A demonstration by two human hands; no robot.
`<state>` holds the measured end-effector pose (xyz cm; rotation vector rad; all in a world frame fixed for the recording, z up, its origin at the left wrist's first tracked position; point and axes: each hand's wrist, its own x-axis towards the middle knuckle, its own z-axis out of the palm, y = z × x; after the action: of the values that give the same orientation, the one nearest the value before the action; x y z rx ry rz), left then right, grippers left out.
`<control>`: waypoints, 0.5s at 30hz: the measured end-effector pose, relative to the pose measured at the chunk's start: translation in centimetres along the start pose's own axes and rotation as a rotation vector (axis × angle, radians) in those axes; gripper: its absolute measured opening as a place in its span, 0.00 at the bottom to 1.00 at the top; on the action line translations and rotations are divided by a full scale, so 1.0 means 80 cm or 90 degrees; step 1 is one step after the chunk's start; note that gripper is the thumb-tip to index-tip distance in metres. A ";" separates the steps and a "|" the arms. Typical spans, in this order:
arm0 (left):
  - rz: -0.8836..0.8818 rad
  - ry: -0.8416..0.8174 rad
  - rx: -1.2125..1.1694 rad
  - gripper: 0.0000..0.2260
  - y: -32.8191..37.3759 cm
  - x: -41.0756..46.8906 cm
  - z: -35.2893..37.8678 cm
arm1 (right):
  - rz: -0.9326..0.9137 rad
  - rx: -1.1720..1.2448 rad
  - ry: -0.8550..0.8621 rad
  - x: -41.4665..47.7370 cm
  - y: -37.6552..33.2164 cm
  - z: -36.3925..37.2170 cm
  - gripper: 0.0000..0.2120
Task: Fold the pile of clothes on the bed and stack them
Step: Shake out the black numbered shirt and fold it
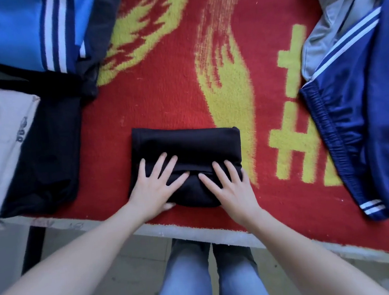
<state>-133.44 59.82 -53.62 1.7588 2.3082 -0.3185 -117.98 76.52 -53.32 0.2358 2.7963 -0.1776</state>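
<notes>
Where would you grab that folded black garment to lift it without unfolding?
Probably at its two short ends, sliding under from left and right. The folded black garment lies flat as a wide rectangle; its loose fold edge runs crosswise under the left hand and right hand.

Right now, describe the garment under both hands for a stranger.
On the red and yellow blanket, look near its front edge. The small black folded garment lies flat under the left hand and right hand; the folded stack left and blue clothes right lie apart.

View: single head-worn camera
Facing: steeply down over the bed edge (197,228)
Nearness: close, both forearms and the person's legs in frame
</notes>
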 end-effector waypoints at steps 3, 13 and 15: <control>-0.037 0.087 -0.029 0.40 -0.011 0.008 0.000 | -0.040 0.007 0.130 0.014 0.020 -0.010 0.39; -0.141 0.303 -0.101 0.20 -0.049 0.044 -0.071 | -0.122 -0.030 0.338 0.041 0.052 -0.113 0.25; -0.176 0.340 -0.095 0.20 -0.055 0.034 -0.099 | -0.148 -0.051 0.371 0.046 0.055 -0.149 0.25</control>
<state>-138.78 63.58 -46.77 1.5928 2.8559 0.3184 -124.33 83.13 -43.74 -0.0769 3.3993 -0.0524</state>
